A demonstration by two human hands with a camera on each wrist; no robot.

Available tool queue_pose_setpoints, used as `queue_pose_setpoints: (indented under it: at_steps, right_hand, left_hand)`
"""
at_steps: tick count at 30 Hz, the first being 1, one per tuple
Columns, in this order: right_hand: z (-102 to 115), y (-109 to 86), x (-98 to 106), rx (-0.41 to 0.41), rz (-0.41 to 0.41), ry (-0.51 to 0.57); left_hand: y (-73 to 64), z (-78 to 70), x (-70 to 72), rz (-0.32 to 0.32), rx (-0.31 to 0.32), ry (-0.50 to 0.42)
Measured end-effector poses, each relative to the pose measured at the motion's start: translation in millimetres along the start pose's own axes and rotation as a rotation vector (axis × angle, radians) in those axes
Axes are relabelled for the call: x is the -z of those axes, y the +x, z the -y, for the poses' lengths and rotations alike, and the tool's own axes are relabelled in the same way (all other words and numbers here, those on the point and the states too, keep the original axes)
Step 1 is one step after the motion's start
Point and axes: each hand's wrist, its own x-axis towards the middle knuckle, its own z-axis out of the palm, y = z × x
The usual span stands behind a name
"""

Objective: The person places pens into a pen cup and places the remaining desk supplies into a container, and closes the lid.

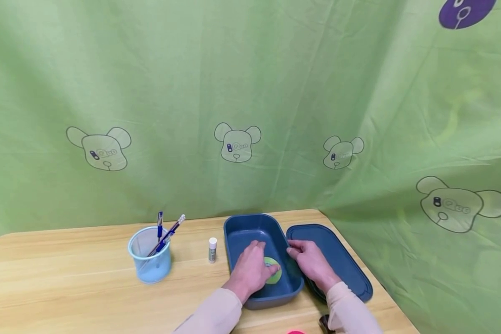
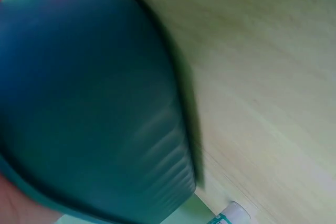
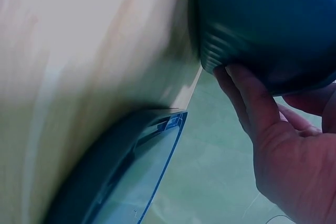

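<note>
Green disc (image 1: 275,277) (partly covered) | left fingers (image 1: 257,248): can't tell grip | right fingers (image 3: 252,95): pinching blue box (image 1: 271,303)

Dark-blue, round-cornered rectangular box (image 1: 272,302): contains one round lime-green disc (image 1: 276,279), partly hidden by my left hand (image 1: 251,267). Nearer me than the box: one curved bright-pink object (image 1: 295,332), one black object (image 1: 325,323), both cut off, unidentifiable.
</note>
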Motion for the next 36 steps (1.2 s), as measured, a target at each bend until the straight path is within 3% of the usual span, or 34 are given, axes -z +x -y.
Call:
queue_pose_setpoints:
  at_steps: [5,12,19,23,26,30,33,36]
  right_hand:
    - [-0.2,0.4,-0.9,0.003,0.000,0.014]
    - [0.6,-1.5,0.9,0.004,0.001,0.014]
    - [-0.1,-2.9,0.8,0.008,0.003,0.008]
    - [-1.6,-1.6,0.1,0.014,-0.005,0.001]
    - [-3.1,0.3,0.0,0.020,-0.006,-0.011]
    - [-3.6,1.1,0.5,0.023,0.003,-0.019]
    - [-3.1,0.6,1.4,0.023,0.012,-0.022]
    - [-2.6,0.1,2.2,0.027,0.012,-0.029]
  left_hand:
    - [-5.5,-1.4,7.7,-0.017,0.016,-0.059]
    - [-19.1,-4.4,24.9,-0.119,-0.033,-0.147]
    - [-51.1,-12.1,36.9,-0.148,-0.126,-0.211]
    - [-70.2,-20.7,39.6,-0.100,-0.160,-0.327]
    - [-81.6,-25.6,37.2,-0.073,-0.172,-0.487]
    - [-94.9,-26.2,28.2,-0.087,-0.223,-0.678]
    - [-103.8,-21.2,16.9,-0.077,-0.307,-0.674]
    - [-110.5,-14.2,0.6,-0.026,-0.405,-0.571]
